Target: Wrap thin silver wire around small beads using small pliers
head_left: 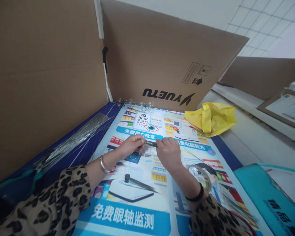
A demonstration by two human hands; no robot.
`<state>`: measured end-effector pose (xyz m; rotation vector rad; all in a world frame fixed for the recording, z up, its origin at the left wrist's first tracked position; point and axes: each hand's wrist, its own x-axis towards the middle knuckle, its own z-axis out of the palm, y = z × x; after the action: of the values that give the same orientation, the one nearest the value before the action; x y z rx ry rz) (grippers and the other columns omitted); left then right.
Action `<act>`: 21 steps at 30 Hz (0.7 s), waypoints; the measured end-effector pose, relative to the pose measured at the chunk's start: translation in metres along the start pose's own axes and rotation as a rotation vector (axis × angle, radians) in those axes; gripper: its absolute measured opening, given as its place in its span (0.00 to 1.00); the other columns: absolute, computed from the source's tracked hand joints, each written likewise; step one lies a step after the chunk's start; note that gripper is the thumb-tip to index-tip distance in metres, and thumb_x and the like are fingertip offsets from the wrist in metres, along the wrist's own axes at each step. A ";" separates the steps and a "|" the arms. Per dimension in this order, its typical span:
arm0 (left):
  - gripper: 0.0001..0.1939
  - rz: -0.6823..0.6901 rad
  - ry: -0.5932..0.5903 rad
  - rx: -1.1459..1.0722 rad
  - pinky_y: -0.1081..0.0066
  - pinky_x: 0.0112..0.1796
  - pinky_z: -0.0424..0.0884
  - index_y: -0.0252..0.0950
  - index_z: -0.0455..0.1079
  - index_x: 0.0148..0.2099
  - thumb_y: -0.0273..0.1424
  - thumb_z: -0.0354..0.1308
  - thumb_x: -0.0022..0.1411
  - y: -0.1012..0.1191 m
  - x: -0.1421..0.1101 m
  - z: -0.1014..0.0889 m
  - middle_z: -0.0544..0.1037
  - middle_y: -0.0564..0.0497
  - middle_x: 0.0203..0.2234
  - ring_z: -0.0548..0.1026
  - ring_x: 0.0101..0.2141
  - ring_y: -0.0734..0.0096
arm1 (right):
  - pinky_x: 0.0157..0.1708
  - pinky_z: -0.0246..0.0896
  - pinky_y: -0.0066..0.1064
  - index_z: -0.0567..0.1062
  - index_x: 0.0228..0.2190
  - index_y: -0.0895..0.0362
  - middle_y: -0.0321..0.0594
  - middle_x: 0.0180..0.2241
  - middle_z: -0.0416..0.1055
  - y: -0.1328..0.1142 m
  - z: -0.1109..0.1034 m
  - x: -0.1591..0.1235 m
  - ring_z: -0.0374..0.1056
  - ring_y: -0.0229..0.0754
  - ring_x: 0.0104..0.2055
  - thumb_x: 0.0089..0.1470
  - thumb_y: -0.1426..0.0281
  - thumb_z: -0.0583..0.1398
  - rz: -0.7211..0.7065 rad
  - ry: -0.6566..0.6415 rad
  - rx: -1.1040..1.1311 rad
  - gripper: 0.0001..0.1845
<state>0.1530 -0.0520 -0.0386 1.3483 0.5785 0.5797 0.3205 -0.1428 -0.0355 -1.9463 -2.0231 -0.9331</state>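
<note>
My left hand (134,144) is closed in a pinch at the left end of a dark narrow tool (151,143). My right hand (169,152) wraps round the other end of this tool, and its fingers hide most of it. Just below the tool, between both hands, hangs a thin wire piece with small beads (147,154). Whether the left fingertips hold the wire, the tool tip or both is too small to tell. Under the hands lies a printed poster (125,213) with pictures and Chinese lettering.
Tall cardboard panels (162,59) stand at the left and back. Silvery wires (88,131) and teal-handled pliers (38,168) lie at left. Small wire pieces (137,104) sit at the back. On the right are a yellow bag (208,118), a clear ring (203,173) and a teal package (265,196).
</note>
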 end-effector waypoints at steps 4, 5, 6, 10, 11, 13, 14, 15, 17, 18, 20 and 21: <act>0.13 -0.016 -0.002 -0.012 0.75 0.25 0.64 0.34 0.62 0.28 0.38 0.57 0.54 0.001 -0.001 0.000 0.67 0.56 0.21 0.66 0.20 0.79 | 0.33 0.40 0.36 0.74 0.31 0.56 0.41 0.26 0.66 -0.001 0.000 0.000 0.53 0.43 0.32 0.53 0.72 0.54 0.007 -0.028 -0.007 0.08; 0.12 -0.016 -0.005 -0.015 0.75 0.26 0.64 0.34 0.62 0.28 0.38 0.57 0.54 0.001 -0.001 0.000 0.68 0.56 0.21 0.66 0.20 0.79 | 0.33 0.40 0.36 0.74 0.32 0.55 0.41 0.26 0.66 -0.001 0.000 0.000 0.53 0.43 0.32 0.53 0.72 0.54 0.010 -0.038 -0.006 0.08; 0.12 -0.014 -0.008 -0.018 0.74 0.26 0.64 0.34 0.62 0.28 0.37 0.57 0.54 0.002 -0.001 0.000 0.68 0.56 0.21 0.66 0.20 0.79 | 0.33 0.40 0.36 0.74 0.32 0.55 0.41 0.26 0.66 -0.001 0.000 0.000 0.54 0.44 0.32 0.53 0.72 0.54 0.013 -0.047 -0.005 0.08; 0.11 0.002 -0.014 -0.026 0.74 0.26 0.64 0.34 0.61 0.29 0.36 0.56 0.54 0.002 -0.001 0.001 0.68 0.56 0.21 0.67 0.21 0.78 | 0.33 0.40 0.36 0.74 0.33 0.55 0.42 0.27 0.67 0.000 0.001 0.001 0.54 0.44 0.33 0.53 0.72 0.54 0.030 -0.083 0.006 0.09; 0.11 0.007 -0.014 -0.025 0.74 0.26 0.64 0.34 0.61 0.29 0.36 0.56 0.54 0.002 -0.001 0.001 0.68 0.56 0.20 0.67 0.21 0.78 | 0.33 0.40 0.36 0.74 0.33 0.55 0.42 0.27 0.67 0.000 0.001 0.001 0.54 0.44 0.33 0.53 0.71 0.54 0.035 -0.091 0.007 0.08; 0.11 0.017 -0.014 -0.021 0.74 0.26 0.64 0.34 0.60 0.28 0.35 0.56 0.54 0.002 0.000 0.002 0.68 0.56 0.20 0.67 0.21 0.78 | 0.32 0.40 0.36 0.74 0.33 0.55 0.42 0.27 0.67 0.000 0.001 0.001 0.55 0.44 0.33 0.53 0.71 0.55 0.042 -0.109 0.009 0.08; 0.11 0.023 -0.014 -0.017 0.74 0.26 0.63 0.34 0.60 0.28 0.35 0.56 0.54 0.001 0.000 0.002 0.68 0.56 0.20 0.67 0.21 0.78 | 0.32 0.40 0.36 0.74 0.33 0.55 0.42 0.27 0.68 0.000 0.001 0.001 0.55 0.44 0.33 0.52 0.71 0.55 0.045 -0.118 0.011 0.08; 0.11 0.028 -0.015 -0.014 0.74 0.26 0.63 0.34 0.60 0.28 0.35 0.56 0.54 0.001 0.000 0.002 0.68 0.56 0.20 0.67 0.21 0.78 | 0.32 0.40 0.36 0.75 0.33 0.55 0.42 0.27 0.68 0.000 0.001 0.001 0.55 0.44 0.33 0.52 0.71 0.55 0.048 -0.127 0.012 0.08; 0.11 0.035 -0.017 -0.007 0.75 0.27 0.63 0.34 0.60 0.28 0.35 0.56 0.54 0.001 0.000 0.003 0.68 0.56 0.20 0.67 0.21 0.78 | 0.32 0.39 0.36 0.75 0.33 0.55 0.43 0.28 0.68 0.000 0.001 0.002 0.56 0.44 0.34 0.52 0.71 0.55 0.052 -0.147 0.018 0.08; 0.11 0.037 -0.018 -0.004 0.75 0.27 0.63 0.34 0.60 0.28 0.35 0.56 0.54 0.001 -0.001 0.003 0.68 0.56 0.20 0.67 0.21 0.78 | 0.32 0.39 0.36 0.75 0.33 0.55 0.43 0.28 0.69 0.000 0.001 0.002 0.56 0.44 0.34 0.52 0.71 0.55 0.054 -0.158 0.022 0.08; 0.10 0.038 -0.016 0.000 0.75 0.26 0.63 0.35 0.60 0.27 0.34 0.56 0.55 0.001 -0.001 0.004 0.68 0.56 0.20 0.67 0.21 0.78 | 0.32 0.39 0.36 0.75 0.33 0.55 0.43 0.29 0.69 0.000 0.001 0.002 0.56 0.44 0.34 0.52 0.71 0.55 0.056 -0.176 0.028 0.08; 0.10 0.037 -0.014 0.001 0.75 0.26 0.63 0.35 0.60 0.27 0.34 0.55 0.55 0.001 -0.001 0.004 0.68 0.56 0.20 0.67 0.21 0.78 | 0.32 0.39 0.36 0.75 0.33 0.55 0.43 0.29 0.69 0.000 0.001 0.002 0.56 0.44 0.34 0.52 0.71 0.55 0.056 -0.183 0.031 0.08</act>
<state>0.1547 -0.0558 -0.0366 1.3657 0.5431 0.5995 0.3201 -0.1404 -0.0349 -2.1301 -2.0515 -0.7303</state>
